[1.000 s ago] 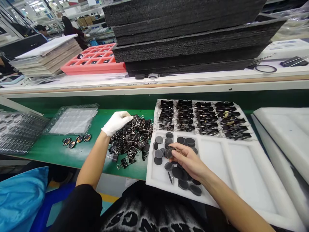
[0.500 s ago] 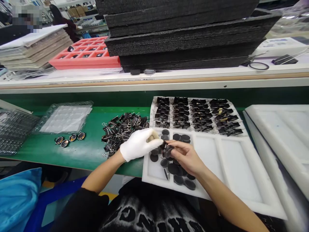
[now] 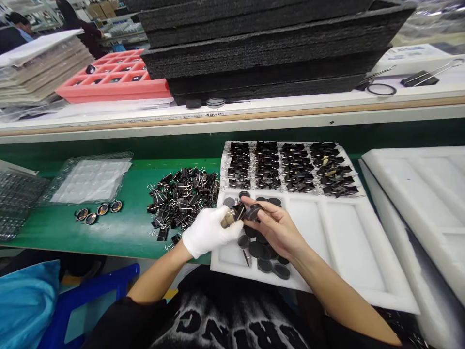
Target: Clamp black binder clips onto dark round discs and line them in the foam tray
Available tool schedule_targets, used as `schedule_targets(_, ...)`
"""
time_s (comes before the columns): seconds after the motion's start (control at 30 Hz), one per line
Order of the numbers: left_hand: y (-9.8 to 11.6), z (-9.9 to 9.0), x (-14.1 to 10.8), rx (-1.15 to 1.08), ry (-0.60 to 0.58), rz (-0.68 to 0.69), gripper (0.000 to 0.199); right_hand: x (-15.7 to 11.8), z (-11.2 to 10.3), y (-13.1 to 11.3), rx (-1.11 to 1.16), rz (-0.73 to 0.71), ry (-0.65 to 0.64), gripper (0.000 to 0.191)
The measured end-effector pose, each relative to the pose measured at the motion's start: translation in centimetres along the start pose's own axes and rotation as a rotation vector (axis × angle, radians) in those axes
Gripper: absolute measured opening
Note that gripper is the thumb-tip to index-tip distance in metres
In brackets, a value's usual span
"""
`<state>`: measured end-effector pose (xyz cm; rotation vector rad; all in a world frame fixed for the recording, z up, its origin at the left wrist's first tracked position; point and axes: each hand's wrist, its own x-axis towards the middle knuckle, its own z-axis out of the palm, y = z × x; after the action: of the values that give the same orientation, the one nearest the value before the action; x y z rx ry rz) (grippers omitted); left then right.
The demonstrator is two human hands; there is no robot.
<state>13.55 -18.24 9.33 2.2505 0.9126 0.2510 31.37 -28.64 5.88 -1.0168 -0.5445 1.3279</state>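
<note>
My left hand (image 3: 208,232), in a white glove with bare fingertips, pinches a black binder clip (image 3: 239,211) over the white foam tray (image 3: 329,237). Facing it, my bare right hand (image 3: 281,231) holds a small round black disc-shaped part (image 3: 253,212) between thumb and fingers. Clip and part meet or nearly meet; I cannot tell whether the jaws grip it. Below my hands, several loose black discs (image 3: 257,250) lie in the tray's left compartments. A heap of binder clips (image 3: 181,198) is on the green table, left of the tray.
Rows of clips (image 3: 267,165) fill the tray's far part. More foam trays (image 3: 410,179) lean at the right. Small round parts (image 3: 102,209) and a clear plastic tray (image 3: 90,179) lie left. Black foam sheets (image 3: 261,58) and a red tray (image 3: 116,89) sit on the shelf.
The binder clip now shows between my left fingers, beside the round part in my right hand. My hands have shifted slightly left in view, and the whole view has shifted a little.
</note>
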Motion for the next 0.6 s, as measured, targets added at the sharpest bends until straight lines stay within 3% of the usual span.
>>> schedule_targets(0.1, -0.6, -0.6, 0.0, -0.018, -0.07, -0.001, 0.027, 0.3, -0.7, -0.3, -0.091, -0.073, 0.138, 0.034)
schedule_targets(0.17, -1.0, -1.0, 0.0, -0.009, -0.101, 0.023, 0.029, 0.4, -1.2, -0.5, -0.171, -0.081, 0.163, 0.036)
schedule_targets(0.33, -1.0, -2.1, -0.1, 0.04, -0.184, 0.106, 0.027, 0.3, -1.5, -1.1, -0.363, -0.152, 0.054, 0.031)
schedule_targets(0.6, -0.6, -3.0, 0.2, 0.175, -0.319, 0.201, 0.027, 0.4, -1.9, -1.4, -0.488, -0.216, -0.029, 0.021)
